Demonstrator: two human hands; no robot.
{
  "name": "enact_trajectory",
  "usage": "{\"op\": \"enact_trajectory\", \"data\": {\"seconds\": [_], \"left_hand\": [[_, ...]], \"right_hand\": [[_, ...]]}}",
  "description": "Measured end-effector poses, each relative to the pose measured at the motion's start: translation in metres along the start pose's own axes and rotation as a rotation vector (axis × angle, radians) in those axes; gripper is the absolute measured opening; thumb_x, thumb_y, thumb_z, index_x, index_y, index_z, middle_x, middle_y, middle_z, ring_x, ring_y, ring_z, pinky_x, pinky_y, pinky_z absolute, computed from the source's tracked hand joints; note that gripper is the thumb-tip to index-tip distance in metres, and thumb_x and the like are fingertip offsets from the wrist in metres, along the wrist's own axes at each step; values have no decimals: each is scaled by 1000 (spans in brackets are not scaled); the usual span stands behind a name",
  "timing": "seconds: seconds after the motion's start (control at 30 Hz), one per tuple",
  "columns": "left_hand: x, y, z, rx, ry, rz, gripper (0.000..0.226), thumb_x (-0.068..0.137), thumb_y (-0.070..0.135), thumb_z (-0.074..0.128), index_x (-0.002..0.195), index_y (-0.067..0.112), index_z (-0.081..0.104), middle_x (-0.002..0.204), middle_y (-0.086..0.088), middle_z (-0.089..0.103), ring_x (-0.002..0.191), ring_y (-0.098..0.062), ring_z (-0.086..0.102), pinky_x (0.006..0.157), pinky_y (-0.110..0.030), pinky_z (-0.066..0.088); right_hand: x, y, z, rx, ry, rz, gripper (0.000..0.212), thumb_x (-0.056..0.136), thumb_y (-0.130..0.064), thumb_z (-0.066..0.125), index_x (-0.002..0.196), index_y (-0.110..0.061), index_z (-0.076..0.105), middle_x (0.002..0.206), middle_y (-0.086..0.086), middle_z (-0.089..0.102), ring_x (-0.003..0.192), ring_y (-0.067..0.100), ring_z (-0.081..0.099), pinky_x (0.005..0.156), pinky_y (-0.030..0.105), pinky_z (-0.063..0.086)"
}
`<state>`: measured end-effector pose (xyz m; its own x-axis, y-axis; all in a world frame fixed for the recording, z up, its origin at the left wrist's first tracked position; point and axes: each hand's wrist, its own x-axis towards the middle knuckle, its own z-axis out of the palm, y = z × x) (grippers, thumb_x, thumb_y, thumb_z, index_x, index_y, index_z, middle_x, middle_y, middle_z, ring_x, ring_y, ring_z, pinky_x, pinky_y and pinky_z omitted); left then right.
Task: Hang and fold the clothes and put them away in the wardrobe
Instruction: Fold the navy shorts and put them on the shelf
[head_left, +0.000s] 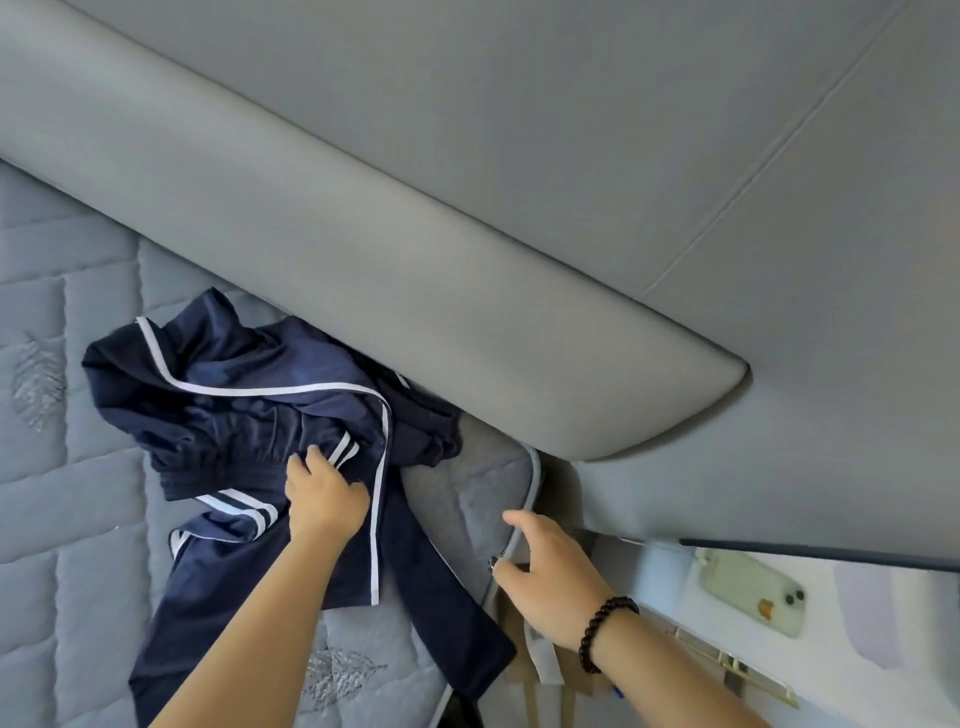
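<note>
A crumpled navy garment (249, 405) with white stripes lies on the quilted blue-grey mattress (78, 519), pushed against the padded headboard. One navy leg or sleeve trails toward the lower middle of the view. My left hand (322, 499) grips the navy fabric near its striped edge, fingers curled into the cloth. My right hand (550, 571), with a dark bead bracelet on the wrist, is at the mattress corner, where its fingers curl round the piped edge (524, 514).
The grey padded headboard (467, 286) runs diagonally across the upper view and overhangs the mattress. At the lower right a bedside surface carries a phone in a pale green case (753, 592). A narrow gap with brown wood shows between mattress and bedside.
</note>
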<state>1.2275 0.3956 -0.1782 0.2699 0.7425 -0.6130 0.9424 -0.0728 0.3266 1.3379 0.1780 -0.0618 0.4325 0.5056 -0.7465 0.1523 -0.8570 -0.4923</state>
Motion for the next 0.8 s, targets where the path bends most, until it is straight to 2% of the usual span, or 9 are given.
{"op": "enact_trajectory", "data": {"seconds": [0.07,0.13,0.27,0.37,0.47,0.6,0.67,0.77,0.8], "left_hand": [[13,-5,6,127,55,41,79,89,11,60,150,-2,13,158,-23,7,146,-39,5,117,-48,19],[25,-12,13,228,114,75,78,88,7,57,151,-1,12,159,-21,9,148,-35,5,118,-48,17],[34,-19,12,284,165,78,67,85,-2,51,148,1,27,148,-20,37,134,-38,35,107,-49,33],[32,-17,-2,199,203,70,51,88,-2,45,138,0,43,132,-23,53,120,-43,47,99,-51,37],[16,-10,-21,105,217,151,40,93,7,46,133,3,49,126,-20,58,113,-43,52,94,-51,42],[-30,6,-44,9,228,290,37,93,16,55,129,9,55,124,-13,62,112,-37,56,88,-48,47],[-60,18,-56,-83,264,330,36,92,18,59,127,12,58,118,-7,66,109,-31,59,86,-41,48],[-109,42,-75,-328,292,328,21,87,23,65,108,25,66,84,20,69,82,1,62,70,-10,42],[-127,51,-83,-419,287,318,16,85,23,67,98,32,65,76,25,67,77,7,61,64,-6,40]], "right_hand": [[10,6,6,-5,-28,17,56,95,-36,48,146,-28,28,151,-11,28,120,5,44,99,20,38],[18,12,10,-16,-47,31,56,95,-37,48,146,-29,28,150,-11,29,116,2,40,96,16,32],[27,23,14,-9,-65,71,56,94,-36,49,146,-27,30,149,-10,33,134,8,34,106,21,30],[24,21,12,-14,-74,75,55,93,-35,50,145,-26,33,148,-9,35,132,8,38,104,21,33],[17,8,8,-22,-95,53,53,93,-37,49,144,-28,35,148,-9,36,126,6,42,96,17,34],[1,-16,-4,-39,-99,-11,50,94,-37,48,142,-28,38,147,-9,40,131,7,41,104,22,35],[-10,-28,-13,-66,-88,-58,50,95,-37,48,143,-26,38,147,-7,41,130,9,42,103,23,36],[-29,-42,-26,-83,-53,-116,51,96,-38,48,143,-25,37,146,-6,41,130,11,43,101,22,38],[-36,-44,-30,-71,-28,-134,51,95,-38,49,143,-25,37,145,-7,41,130,10,43,102,22,38]]}}
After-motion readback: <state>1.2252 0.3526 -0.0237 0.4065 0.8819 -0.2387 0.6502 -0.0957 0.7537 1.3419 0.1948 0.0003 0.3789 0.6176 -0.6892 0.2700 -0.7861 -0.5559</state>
